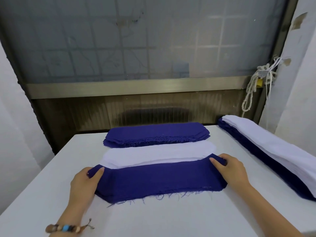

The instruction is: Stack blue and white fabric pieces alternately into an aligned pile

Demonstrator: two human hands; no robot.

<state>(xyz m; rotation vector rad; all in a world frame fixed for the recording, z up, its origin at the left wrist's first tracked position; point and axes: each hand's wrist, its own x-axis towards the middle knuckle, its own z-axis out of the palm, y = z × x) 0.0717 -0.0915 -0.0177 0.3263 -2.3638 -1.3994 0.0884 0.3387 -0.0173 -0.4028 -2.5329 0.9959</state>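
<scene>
Blue fabric piece (160, 178), lower centre of frame, lies on the white table (153, 219). Behind it at mid-frame we note the white stack (159, 153), then the blue stack (157, 134). Left hand (83, 183) and right hand (234, 171) each pinch one end of the piece. We judge the squaring step is in hand. Next: let go, draw one white piece, match edges.
</scene>
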